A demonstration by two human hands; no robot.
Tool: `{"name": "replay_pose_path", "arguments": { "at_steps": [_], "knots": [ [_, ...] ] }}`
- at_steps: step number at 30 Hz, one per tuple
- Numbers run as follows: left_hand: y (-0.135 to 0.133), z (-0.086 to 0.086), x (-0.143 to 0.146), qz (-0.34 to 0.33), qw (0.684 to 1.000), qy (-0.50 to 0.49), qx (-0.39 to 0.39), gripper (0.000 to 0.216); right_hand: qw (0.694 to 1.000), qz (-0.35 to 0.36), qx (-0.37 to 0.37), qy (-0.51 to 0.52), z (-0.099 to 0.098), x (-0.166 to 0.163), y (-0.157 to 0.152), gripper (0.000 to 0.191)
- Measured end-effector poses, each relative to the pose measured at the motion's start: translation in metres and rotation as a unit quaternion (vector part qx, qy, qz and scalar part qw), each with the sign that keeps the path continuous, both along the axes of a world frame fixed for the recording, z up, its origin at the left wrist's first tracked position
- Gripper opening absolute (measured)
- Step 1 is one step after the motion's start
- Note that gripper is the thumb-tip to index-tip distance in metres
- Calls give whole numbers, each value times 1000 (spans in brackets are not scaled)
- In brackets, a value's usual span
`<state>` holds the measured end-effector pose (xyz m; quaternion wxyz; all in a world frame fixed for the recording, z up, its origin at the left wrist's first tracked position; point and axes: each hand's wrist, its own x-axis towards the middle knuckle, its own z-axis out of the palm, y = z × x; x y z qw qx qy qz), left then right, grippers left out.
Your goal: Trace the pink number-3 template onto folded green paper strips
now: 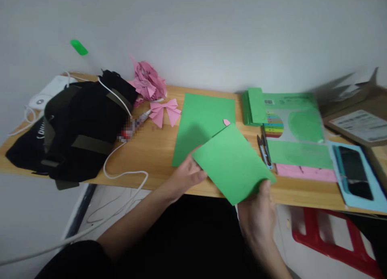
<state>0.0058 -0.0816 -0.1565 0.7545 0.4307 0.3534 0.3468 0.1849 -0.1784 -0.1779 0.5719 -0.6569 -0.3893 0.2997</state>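
Both my hands hold one green paper sheet (232, 162) above the front edge of the wooden desk (157, 150). My left hand (187, 176) pinches its left corner, fingers closed on the paper. My right hand (256, 208) grips its lower right edge, thumb on top. Under it a larger green sheet (201, 121) lies flat on the desk, with a small pink scrap (226, 122) on it. A pink paper bow (165, 111) sits to the left of that sheet.
A black bag (78, 130) with white cables fills the desk's left end. Crumpled pink paper (148, 81) lies by the wall. Right: green paper stack (254, 105), coloured-paper pack (292, 117), snips (264, 150), pink sheet (305, 172), phone (353, 172) on blue paper, cardboard box (359, 117). Red stool (332, 238) below.
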Motion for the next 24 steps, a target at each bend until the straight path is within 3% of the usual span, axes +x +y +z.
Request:
{"name": "replay_pose_path", "arguments": {
  "at_steps": [3, 6, 11, 14, 16, 18, 19, 21, 24],
  "knots": [
    [-8, 5, 11, 9, 999, -8, -53, 89, 982, 35, -78, 167, -5, -9, 13, 60],
    [-5, 9, 2, 20, 996, -13, -89, 93, 948, 38, -146, 281, -2, -5, 20, 55],
    [14, 10, -28, 34, 992, 18, -124, 77, 919, 124, -223, 301, 14, 22, 35, 47],
    [19, 6, -32, 28, 989, 75, -124, 59, 944, 168, -229, 166, 16, 36, 48, 47],
    [20, 3, -29, 26, 988, 107, -105, 54, 976, 142, -167, 14, 15, 42, 54, 47],
    [21, 0, -24, 28, 988, 131, -81, 50, 976, 107, -64, -178, 15, 42, 56, 54],
    [23, -2, -21, 29, 987, 140, -69, 49, 955, 112, -14, -274, 17, 41, 55, 63],
    [29, -6, -16, 26, 987, 154, -47, 49, 876, 193, 55, -440, 22, 33, 53, 80],
    [40, -12, -9, 6, 985, 173, -18, 46, 756, 350, 57, -551, 29, 15, 48, 83]
  ]
}}
